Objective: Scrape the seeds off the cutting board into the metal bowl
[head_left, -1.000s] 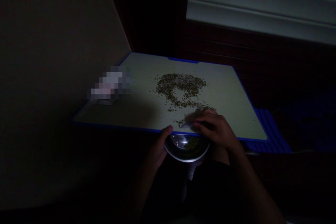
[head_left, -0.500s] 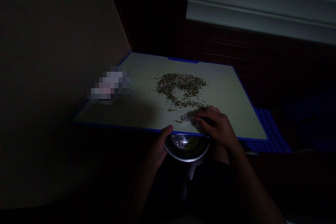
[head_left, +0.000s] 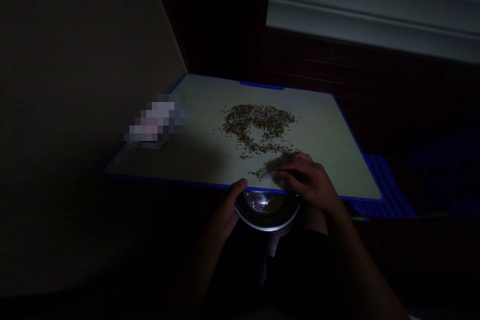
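Observation:
A white board with a blue rim (head_left: 330,170) lies before me. Small dark green beans, like mung beans (head_left: 243,122), are spread over its middle, with a few stray ones near the front edge. My right hand (head_left: 309,177) is closed on a small pale curved spoon (head_left: 267,173), whose tip rests among those strays; its handle is mostly hidden. Beneath the board's front edge is a shiny metal bowl (head_left: 262,226) with a heap of green beans (head_left: 274,204) in it. My left hand (head_left: 229,207) grips the bowl's left side, its thumb up at the board's edge.
A blurred-out item (head_left: 153,122) stands on the board's left side, beside a pale wall (head_left: 86,85). Blue striped cloth or matting (head_left: 388,185) lies at the right. White horizontal panels (head_left: 367,5) are at the back. The room is very dark.
The spoon's tip has dropped slightly toward the board's front edge, and the stray beans beside it have shifted a little. My left hand and the bowl have stayed put.

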The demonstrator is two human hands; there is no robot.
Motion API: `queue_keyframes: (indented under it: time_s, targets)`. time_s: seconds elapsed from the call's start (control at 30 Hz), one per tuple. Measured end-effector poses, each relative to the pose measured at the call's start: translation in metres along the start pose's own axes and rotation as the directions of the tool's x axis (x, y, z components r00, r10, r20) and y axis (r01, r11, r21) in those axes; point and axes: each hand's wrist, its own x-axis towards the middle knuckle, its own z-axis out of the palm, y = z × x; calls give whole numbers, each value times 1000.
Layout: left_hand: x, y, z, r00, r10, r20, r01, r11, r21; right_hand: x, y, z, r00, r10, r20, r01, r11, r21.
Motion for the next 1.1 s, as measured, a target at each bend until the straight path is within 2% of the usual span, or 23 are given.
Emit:
queue_keyframes:
  time_s: [0.2,0.67,0.83,1.1]
  targets:
    - [-2,2,4,998,7,-66,-7,1000,10,1,-3,-1,1000,-22,21,22,1000,14]
    - [-1,2,1,999,-29,-30,30,999,26,0,1,0,1000,2,-10,-2,1000,-3]
    - [-2,2,4,997,-8,-76,11,999,32,0,-1,0,1000,-10,18,10,1000,-13]
    - [-1,2,2,998,5,-69,-3,1000,17,-1,-2,0,1000,-10,19,9,1000,16]
